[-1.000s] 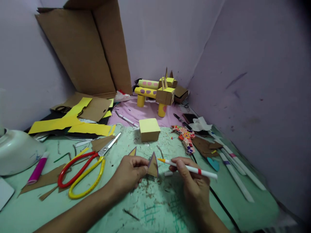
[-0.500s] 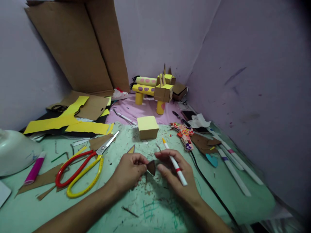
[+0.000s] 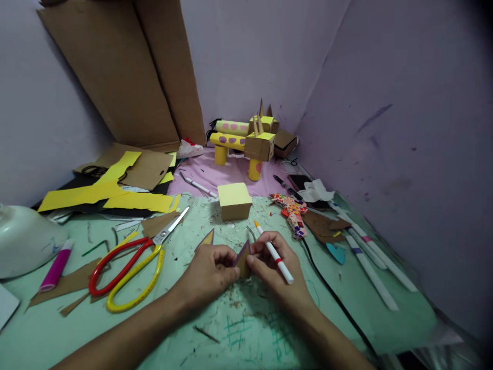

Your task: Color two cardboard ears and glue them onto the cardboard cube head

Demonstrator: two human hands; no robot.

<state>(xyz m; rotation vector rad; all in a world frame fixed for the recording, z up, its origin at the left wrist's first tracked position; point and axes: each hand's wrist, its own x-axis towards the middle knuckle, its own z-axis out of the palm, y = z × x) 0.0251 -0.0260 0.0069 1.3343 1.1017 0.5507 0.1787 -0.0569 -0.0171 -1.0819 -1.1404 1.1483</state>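
Between the fingertips of both hands stands a small pointed cardboard piece (image 3: 244, 261), brown with a purple edge. My left hand (image 3: 210, 270) pinches its left side. My right hand (image 3: 285, 275) touches its right side with thumb and fingers while gripping a white marker (image 3: 274, 253), whose orange-yellow tip points up and away. Just behind my left hand is a second pointed cardboard piece (image 3: 207, 239), yellowish with a purple edge, partly hidden. Beyond the hands sits a small cardboard box (image 3: 234, 201) with a pale yellow top.
Large scissors (image 3: 134, 272) and a magenta glue stick (image 3: 56, 265) lie at left, near yellow paper strips (image 3: 82, 197). Two yellow cardboard animal figures (image 3: 231, 140) stand at the back. A patterned glue gun (image 3: 293, 215) with a black cord (image 3: 329, 285) and white markers (image 3: 372, 270) lie at right.
The cardboard piece has been turned so that its point faces up. My right hand has closed in from the right and now touches it, with the marker still held.
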